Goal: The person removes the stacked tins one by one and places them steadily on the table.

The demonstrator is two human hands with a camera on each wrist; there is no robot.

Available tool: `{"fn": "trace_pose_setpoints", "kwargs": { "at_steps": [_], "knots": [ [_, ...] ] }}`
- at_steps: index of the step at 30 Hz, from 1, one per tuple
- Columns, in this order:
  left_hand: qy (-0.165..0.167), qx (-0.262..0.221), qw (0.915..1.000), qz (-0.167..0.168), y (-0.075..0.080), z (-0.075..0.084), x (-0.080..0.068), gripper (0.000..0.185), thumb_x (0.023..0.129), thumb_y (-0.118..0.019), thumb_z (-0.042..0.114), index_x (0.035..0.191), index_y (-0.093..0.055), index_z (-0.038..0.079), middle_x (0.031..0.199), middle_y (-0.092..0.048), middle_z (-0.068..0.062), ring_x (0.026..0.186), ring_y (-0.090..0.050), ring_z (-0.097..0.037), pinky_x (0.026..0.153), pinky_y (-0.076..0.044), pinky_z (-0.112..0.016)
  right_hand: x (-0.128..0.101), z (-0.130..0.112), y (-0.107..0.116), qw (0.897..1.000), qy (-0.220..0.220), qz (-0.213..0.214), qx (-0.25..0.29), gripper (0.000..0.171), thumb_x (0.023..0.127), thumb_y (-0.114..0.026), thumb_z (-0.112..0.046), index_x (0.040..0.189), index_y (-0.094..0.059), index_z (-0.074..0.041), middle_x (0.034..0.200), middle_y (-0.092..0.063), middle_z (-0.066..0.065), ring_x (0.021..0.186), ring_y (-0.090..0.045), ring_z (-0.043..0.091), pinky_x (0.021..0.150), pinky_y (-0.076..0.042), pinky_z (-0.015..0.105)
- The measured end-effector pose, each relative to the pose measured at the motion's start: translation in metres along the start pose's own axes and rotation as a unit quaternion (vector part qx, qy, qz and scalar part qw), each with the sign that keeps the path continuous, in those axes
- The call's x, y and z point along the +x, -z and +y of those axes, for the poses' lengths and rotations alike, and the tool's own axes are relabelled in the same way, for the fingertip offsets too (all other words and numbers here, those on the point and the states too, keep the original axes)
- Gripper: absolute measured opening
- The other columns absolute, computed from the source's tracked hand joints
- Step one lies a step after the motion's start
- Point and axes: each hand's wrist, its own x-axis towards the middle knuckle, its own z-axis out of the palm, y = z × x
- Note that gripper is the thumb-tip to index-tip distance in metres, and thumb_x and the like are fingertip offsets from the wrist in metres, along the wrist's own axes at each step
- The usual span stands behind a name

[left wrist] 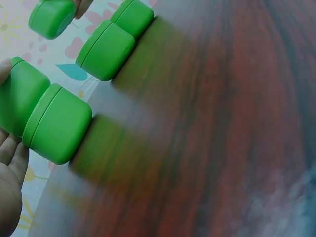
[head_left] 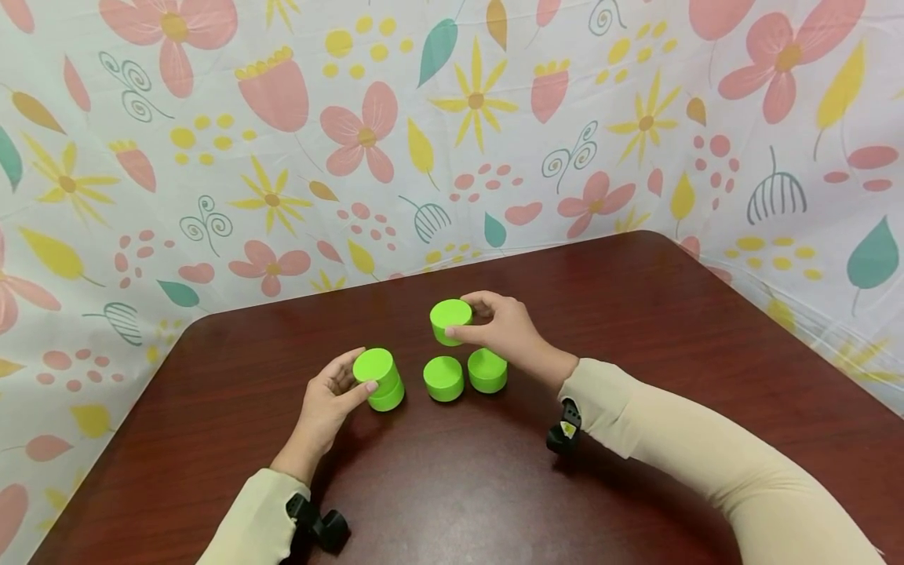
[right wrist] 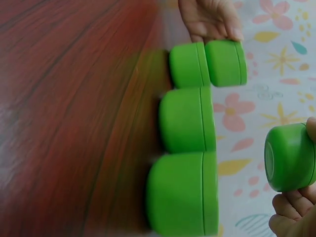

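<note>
The right hand (head_left: 503, 329) grips a green pot (head_left: 450, 320) in its fingers, lifted above two pots (head_left: 466, 375) on the worktop (head_left: 636, 314). The left hand (head_left: 332, 400) clasps a two-high stack (head_left: 381, 379); its top sits off-centre and could topple if nudged.

1. The surface (head_left: 494, 486) is a dark reddish-brown wood-grain top with rounded corners, set against a flower-patterned cloth backdrop (head_left: 212, 157).
2. A two-high stack of green jars (head_left: 381, 380) stands on it toward the left.
3. Just right of the stack, two single green jars sit side by side: the middle jar (head_left: 443, 378) and the right jar (head_left: 487, 370).
</note>
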Motion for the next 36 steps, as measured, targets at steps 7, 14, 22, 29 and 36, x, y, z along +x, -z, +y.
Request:
{"fn": "trace_pose_setpoints", "kwargs": {
  "at_steps": [7, 14, 22, 29, 36],
  "knots": [
    [0.002, 0.004, 1.0000, 0.001, 0.000, 0.003, 0.000, 0.056, 0.080, -0.067, -0.004, 0.131, -0.045, -0.007, 0.109, -0.063, 0.006, 0.098, -0.059, -0.004, 0.082, -0.048, -0.018, -0.004, 0.012, 0.015, 1.000, -0.004, 0.022, 0.008, 0.052, 0.073, -0.078, -0.030, 0.117, -0.059, -0.009, 0.104, -0.067, 0.008, 0.096, -0.062, 0.020, 0.082, -0.050, 0.035],
    [0.013, 0.009, 0.9999, 0.003, 0.000, 0.005, 0.000, 0.054, 0.080, -0.068, -0.004, 0.130, -0.047, -0.003, 0.109, -0.062, 0.003, 0.098, -0.059, -0.003, 0.081, -0.048, -0.018, -0.012, 0.023, 0.027, 0.999, -0.018, 0.037, -0.012, 0.054, 0.073, -0.078, -0.032, 0.118, -0.059, -0.008, 0.106, -0.066, 0.008, 0.096, -0.062, 0.020, 0.080, -0.050, 0.034],
    [0.013, 0.013, 0.9998, 0.003, 0.001, 0.005, -0.001, 0.054, 0.079, -0.068, -0.004, 0.130, -0.049, -0.002, 0.115, -0.061, -0.007, 0.098, -0.059, -0.003, 0.081, -0.048, -0.018, -0.019, 0.036, 0.037, 0.998, -0.029, 0.058, -0.023, 0.056, 0.073, -0.078, -0.034, 0.118, -0.059, -0.008, 0.106, -0.066, 0.008, 0.096, -0.062, 0.020, 0.080, -0.049, 0.033],
    [0.019, 0.016, 0.9997, 0.000, 0.001, 0.005, -0.001, 0.053, 0.080, -0.067, -0.004, 0.130, -0.048, -0.001, 0.120, -0.058, -0.016, 0.098, -0.059, -0.003, 0.082, -0.048, -0.018, -0.026, 0.044, 0.043, 0.995, -0.043, 0.075, -0.043, 0.056, 0.072, -0.078, -0.035, 0.117, -0.060, -0.008, 0.105, -0.066, 0.010, 0.096, -0.061, 0.021, 0.079, -0.048, 0.032],
    [0.020, 0.014, 0.9997, -0.001, 0.000, 0.006, -0.001, 0.053, 0.080, -0.067, -0.004, 0.130, -0.048, -0.001, 0.121, -0.057, -0.017, 0.099, -0.058, -0.003, 0.082, -0.048, -0.018, -0.034, 0.050, 0.050, 0.995, -0.051, 0.078, -0.045, 0.057, 0.072, -0.079, -0.035, 0.117, -0.059, -0.006, 0.106, -0.066, 0.011, 0.097, -0.061, 0.023, 0.078, -0.048, 0.031]
  ]
}}
